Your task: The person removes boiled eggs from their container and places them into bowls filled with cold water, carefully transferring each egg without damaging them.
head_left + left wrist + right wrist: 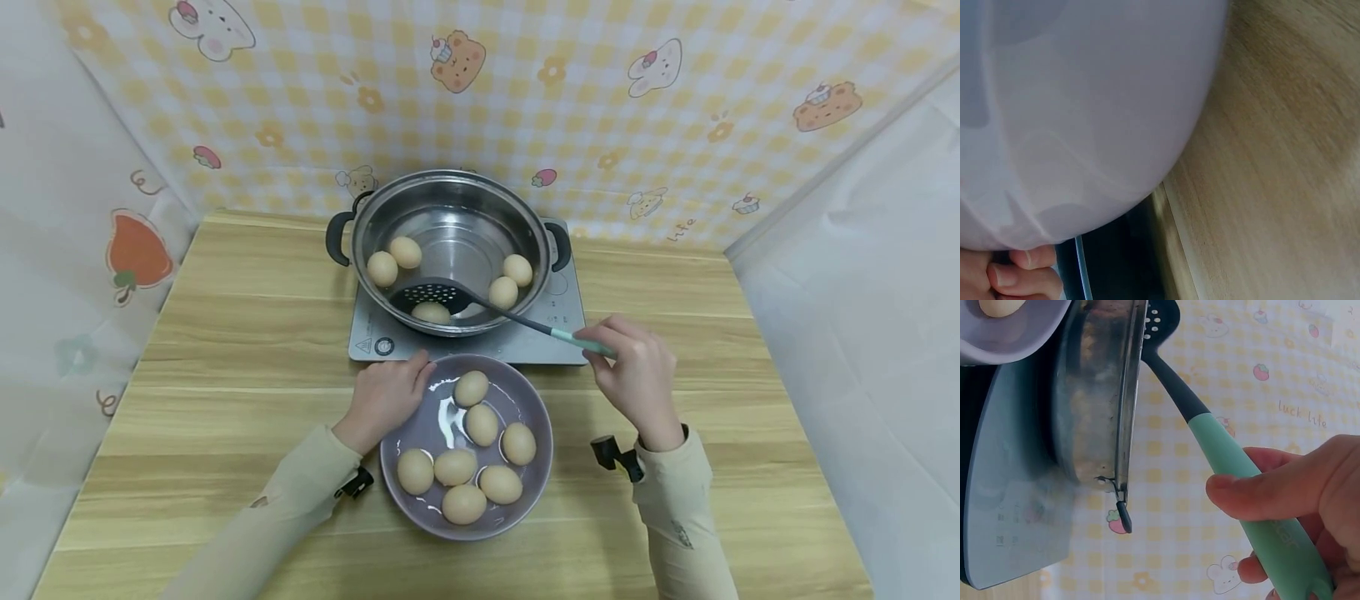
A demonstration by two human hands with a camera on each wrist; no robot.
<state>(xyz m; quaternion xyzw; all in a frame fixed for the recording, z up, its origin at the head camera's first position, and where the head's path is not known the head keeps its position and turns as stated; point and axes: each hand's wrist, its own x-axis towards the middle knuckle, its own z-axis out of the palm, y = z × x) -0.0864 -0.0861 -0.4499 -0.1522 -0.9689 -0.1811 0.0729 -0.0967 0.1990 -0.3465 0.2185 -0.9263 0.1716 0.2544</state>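
My right hand (633, 371) grips the mint-green handle of a black slotted skimmer (517, 317); thumb and fingers close around it in the right wrist view. The skimmer's perforated head dips inside a steel pot (450, 185), near its front wall. One brown egg (431, 313) overlaps the head's near side. Two eggs (393, 260) lie at the pot's left and two eggs (510, 282) at its right. In front, a purple-grey bowl (542, 467) holds several eggs (462, 505). My left hand (386, 396) grips the bowl's upper-left rim, fingertips (1010, 275) curled beneath it.
The pot stands on a grey induction cooktop (566, 321), its black side handle (339, 238) jutting left. The bowl is right at the cooktop's front edge on a wooden table (247, 333). Behind rises a yellow checked cloth (510, 108); white sheets (862, 250) hang at both sides.
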